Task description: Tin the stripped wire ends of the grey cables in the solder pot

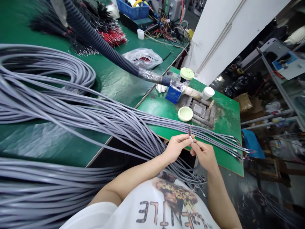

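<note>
My left hand [177, 146] and my right hand [203, 153] meet in front of my chest, over the near edge of the green board. Between their fingertips is a cable end with a white band [191, 139], pinched from both sides. Thin coloured wires [190, 129] fan out upward from it. Just beyond my hands, a row of grey cables [164, 121] lies across the board, their stripped ends [247, 150] pointing right. More grey cables [95, 119] spread in coils and bundles over the left table.
A ribbed hose [114, 57] crosses above the table to a blue box [173, 93]. Near it are a metal-framed pot [199, 109], a pale dish [185, 114] and a white cup [208, 92]. Black and red wires [111, 35] lie at the back. A white pillar [214, 28] stands beyond.
</note>
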Demonstrator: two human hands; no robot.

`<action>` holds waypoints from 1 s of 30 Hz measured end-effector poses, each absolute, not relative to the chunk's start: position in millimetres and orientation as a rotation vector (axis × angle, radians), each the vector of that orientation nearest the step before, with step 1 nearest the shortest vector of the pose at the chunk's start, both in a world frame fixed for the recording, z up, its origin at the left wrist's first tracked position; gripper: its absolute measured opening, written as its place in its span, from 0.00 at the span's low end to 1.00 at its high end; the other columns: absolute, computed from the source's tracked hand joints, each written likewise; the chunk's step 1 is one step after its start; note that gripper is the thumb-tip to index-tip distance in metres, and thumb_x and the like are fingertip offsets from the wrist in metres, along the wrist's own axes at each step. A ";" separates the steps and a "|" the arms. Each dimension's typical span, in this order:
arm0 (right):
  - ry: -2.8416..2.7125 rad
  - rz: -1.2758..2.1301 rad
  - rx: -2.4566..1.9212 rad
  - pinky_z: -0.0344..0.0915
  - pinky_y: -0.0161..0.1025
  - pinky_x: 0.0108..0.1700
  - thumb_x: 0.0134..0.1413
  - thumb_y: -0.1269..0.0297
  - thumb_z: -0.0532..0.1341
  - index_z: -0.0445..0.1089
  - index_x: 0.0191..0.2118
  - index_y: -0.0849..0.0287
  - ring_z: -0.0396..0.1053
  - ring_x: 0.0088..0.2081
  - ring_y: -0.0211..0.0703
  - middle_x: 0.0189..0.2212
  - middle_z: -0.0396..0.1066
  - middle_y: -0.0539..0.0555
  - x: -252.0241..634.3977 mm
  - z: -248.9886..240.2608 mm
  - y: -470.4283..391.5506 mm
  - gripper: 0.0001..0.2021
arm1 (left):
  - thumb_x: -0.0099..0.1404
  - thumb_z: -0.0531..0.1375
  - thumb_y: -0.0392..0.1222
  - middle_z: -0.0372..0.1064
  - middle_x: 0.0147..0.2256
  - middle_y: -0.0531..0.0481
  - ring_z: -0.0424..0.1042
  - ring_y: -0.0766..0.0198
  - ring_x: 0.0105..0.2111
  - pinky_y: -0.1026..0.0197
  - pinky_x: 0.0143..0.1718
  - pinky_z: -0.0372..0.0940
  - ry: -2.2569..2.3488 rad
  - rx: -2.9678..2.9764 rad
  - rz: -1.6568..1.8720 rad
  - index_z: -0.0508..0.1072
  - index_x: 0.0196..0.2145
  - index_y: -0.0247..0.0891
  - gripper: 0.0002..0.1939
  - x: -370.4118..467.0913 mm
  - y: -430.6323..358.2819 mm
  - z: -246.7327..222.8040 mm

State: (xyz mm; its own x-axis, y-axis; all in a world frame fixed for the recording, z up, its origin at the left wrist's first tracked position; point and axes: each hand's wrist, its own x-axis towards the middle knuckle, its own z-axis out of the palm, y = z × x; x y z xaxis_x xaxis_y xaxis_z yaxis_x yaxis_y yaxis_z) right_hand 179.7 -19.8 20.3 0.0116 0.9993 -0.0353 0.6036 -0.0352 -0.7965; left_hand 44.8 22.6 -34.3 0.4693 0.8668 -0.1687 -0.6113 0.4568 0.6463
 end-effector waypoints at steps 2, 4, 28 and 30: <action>-1.739 0.602 -1.703 0.64 0.38 0.34 0.58 0.57 0.58 0.72 0.29 0.57 0.69 0.30 0.41 0.26 0.72 0.51 181.7 25.3 -15.9 0.11 | 0.53 0.69 0.45 0.77 0.34 0.47 0.72 0.62 0.34 0.58 0.43 0.64 0.598 0.600 0.996 0.80 0.34 0.35 0.13 44.8 22.3 -33.6; -1.763 0.344 -1.696 0.64 0.40 0.37 0.56 0.58 0.61 0.73 0.34 0.56 0.67 0.33 0.43 0.29 0.71 0.52 181.6 30.3 -11.0 0.08 | 0.53 0.68 0.45 0.77 0.34 0.48 0.72 0.62 0.35 0.59 0.44 0.64 0.634 0.665 1.007 0.80 0.34 0.36 0.12 45.1 21.3 -33.7; -1.637 0.456 -1.606 0.63 0.37 0.32 0.51 0.63 0.64 0.74 0.29 0.57 0.65 0.27 0.38 0.26 0.70 0.50 168.4 38.3 19.6 0.05 | 0.51 0.70 0.44 0.78 0.31 0.47 0.75 0.62 0.33 0.58 0.45 0.66 0.656 0.579 0.965 0.80 0.32 0.34 0.12 39.7 20.9 -37.5; -1.636 0.475 -1.614 0.62 0.37 0.32 0.51 0.63 0.64 0.74 0.28 0.57 0.65 0.27 0.38 0.25 0.69 0.49 162.3 33.7 21.5 0.05 | 0.52 0.69 0.43 0.78 0.32 0.48 0.74 0.63 0.33 0.59 0.44 0.66 0.637 0.591 0.964 0.80 0.33 0.34 0.12 39.6 21.0 -38.1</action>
State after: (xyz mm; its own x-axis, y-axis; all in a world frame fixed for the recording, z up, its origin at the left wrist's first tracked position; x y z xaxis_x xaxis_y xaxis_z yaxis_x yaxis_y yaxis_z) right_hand 162.3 21.5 33.7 0.1042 0.9596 0.2612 0.6707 0.1261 -0.7309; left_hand 39.6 21.0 -38.1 0.4212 0.8784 -0.2259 -0.5520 0.4459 0.7046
